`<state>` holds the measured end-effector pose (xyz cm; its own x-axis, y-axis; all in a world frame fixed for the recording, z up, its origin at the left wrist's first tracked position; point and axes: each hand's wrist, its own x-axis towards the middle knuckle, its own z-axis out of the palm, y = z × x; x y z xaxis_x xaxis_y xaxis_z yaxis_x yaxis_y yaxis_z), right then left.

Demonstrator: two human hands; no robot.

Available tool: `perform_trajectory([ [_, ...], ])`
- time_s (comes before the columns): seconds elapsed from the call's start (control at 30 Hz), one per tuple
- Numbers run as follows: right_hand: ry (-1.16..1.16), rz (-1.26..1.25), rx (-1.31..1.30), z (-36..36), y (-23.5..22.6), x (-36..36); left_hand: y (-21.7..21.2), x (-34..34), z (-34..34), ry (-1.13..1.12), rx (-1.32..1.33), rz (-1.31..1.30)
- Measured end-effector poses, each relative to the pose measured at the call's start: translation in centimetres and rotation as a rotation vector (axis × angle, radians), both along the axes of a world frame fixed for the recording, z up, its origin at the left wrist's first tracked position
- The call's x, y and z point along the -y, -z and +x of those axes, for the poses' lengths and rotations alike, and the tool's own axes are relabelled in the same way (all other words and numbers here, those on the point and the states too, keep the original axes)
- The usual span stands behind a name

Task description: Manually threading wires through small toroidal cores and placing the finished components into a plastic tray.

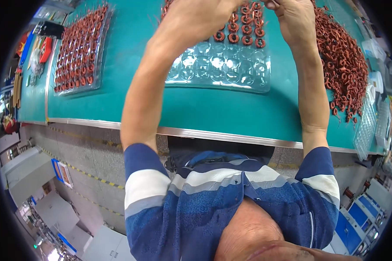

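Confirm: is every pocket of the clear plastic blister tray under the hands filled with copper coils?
No. The clear plastic blister tray shows empty pockets in its near rows; copper coils fill only the far rows.

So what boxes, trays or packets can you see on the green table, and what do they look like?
Clear plastic tray: middle, under the hands, round pockets, copper coils only in the far rows.
Second clear tray: left, full of copper coils.
Clear gridded tray: right edge, standing tilted.
Red and blue packets: far left, too blurred to tell more.
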<state>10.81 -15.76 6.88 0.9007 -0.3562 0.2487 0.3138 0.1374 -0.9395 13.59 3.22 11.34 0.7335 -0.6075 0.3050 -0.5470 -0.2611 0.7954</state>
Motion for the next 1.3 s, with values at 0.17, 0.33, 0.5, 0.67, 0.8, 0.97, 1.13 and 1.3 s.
perform_trajectory([
  [0.17,-0.08,-0.536,-0.086,0.3,4.1,-3.5,0.7,-7.7,-6.8,0.423,0.197,-0.324],
  [0.33,-0.294,-0.492,-0.156,-1.0,6.2,-8.4,-2.2,-11.3,-14.6,0.89,-0.66,-0.734],
  [0.5,-0.33,-0.601,-0.164,1.0,7.0,-12.4,-1.0,-13.6,-13.2,0.678,-0.184,-0.819],
  [0.67,-0.321,-0.831,-0.214,3.4,8.5,-14.0,0.1,-13.4,-18.2,0.131,-0.212,-0.991],
  [0.8,-0.284,-0.887,-0.238,2.9,8.1,-13.6,0.7,-17.7,-12.8,0.79,0.069,-0.692],
  [0.97,-0.001,-1.126,0.097,3.3,5.8,-9.8,-3.4,-22.6,-10.3,-0.038,0.704,-0.308],
  [1.13,0.404,-1.707,0.033,2.0,7.4,7.5,-0.4,-19.2,-6.3,0.007,0.638,-0.441],
  [1.3,0.317,-1.766,-0.056,0.8,8.9,14.2,-3.5,-20.2,-3.3,0.013,0.802,-0.465],
])
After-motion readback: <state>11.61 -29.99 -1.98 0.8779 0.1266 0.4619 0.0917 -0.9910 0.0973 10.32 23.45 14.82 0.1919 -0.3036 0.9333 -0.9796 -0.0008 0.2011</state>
